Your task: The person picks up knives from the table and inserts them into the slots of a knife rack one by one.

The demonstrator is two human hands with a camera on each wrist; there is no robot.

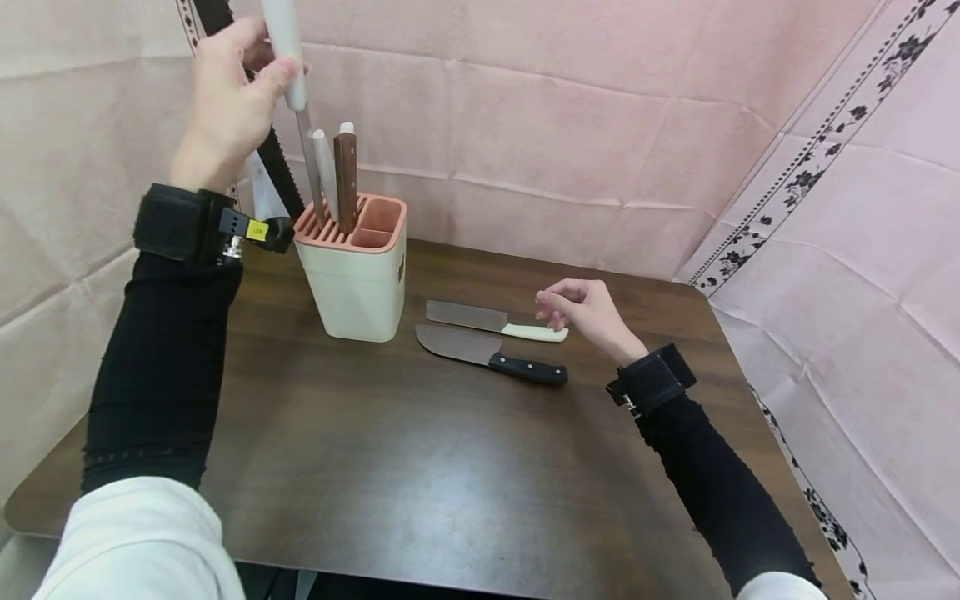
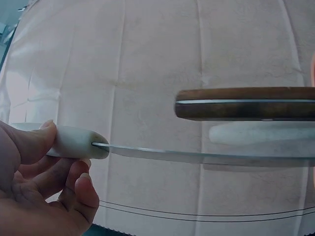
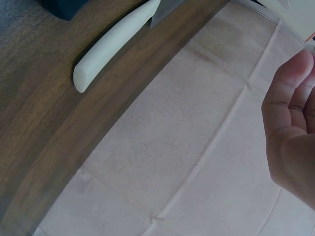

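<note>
My left hand (image 1: pixel 228 100) grips the white handle of a knife (image 1: pixel 281 29), thumb and fingers pinched round it. Its blade points down into a slot of the pale knife block (image 1: pixel 352 296). In the left wrist view that narrow blade (image 2: pixel 162 151) runs rightward beside a brown knife handle (image 2: pixel 246 103). Over the table's right side, my right hand (image 1: pixel 592 315) hovers with loosely curled fingers and nothing in them. Closest to it is a cleaver (image 1: pixel 534 332) with a cream handle, lying flat. A black-handled knife (image 1: pixel 528 369) lies parallel in front of that one.
Brown-handled (image 1: pixel 346 183) and white-handled (image 1: pixel 327 175) knives stand in the block's slots. Its pink top (image 1: pixel 382 200) also has two square compartments. The brown table (image 1: pixel 360 467) meets a pink cloth backdrop (image 1: pixel 525 150) behind and at the sides.
</note>
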